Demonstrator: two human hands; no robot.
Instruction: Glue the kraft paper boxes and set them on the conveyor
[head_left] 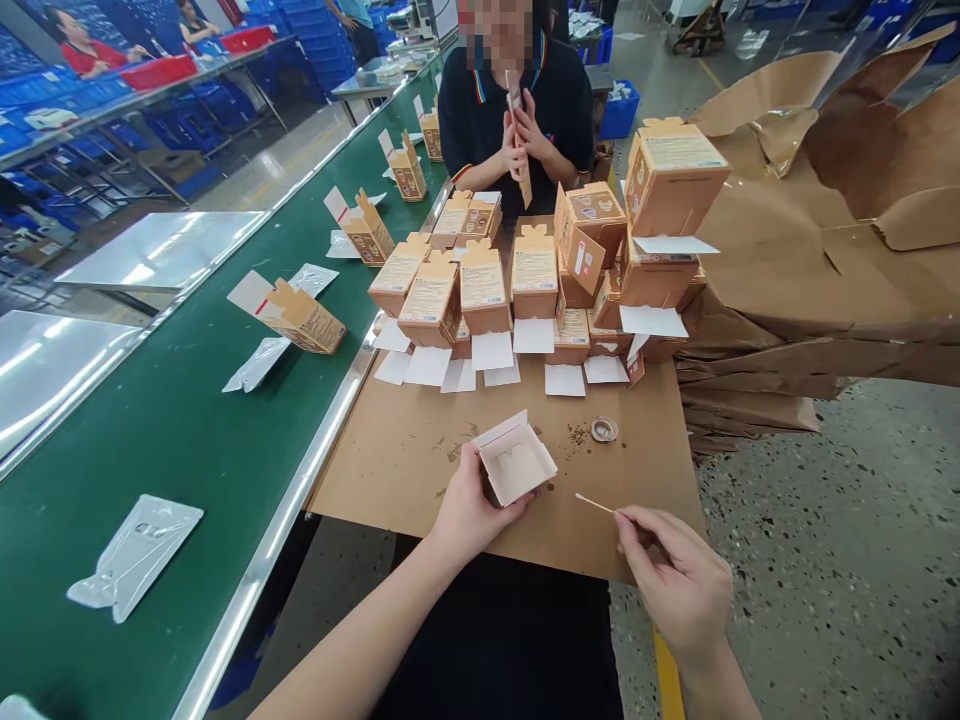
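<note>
My left hand (472,505) cradles an open white-lined kraft cardboard box (517,460); my right hand (675,580) pinches a thin wooden stick (594,504), its tip near the box.

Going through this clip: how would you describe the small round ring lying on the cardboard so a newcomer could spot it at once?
Beside the green conveyor belt lies a brown cardboard sheet, with kraft-brown boxes crowded on its far part. On the bare cardboard just in front of them sits a small silvery ring. It is the only round, metallic-looking thing there, right of some dark specks and beyond the open box in the left hand.
</note>
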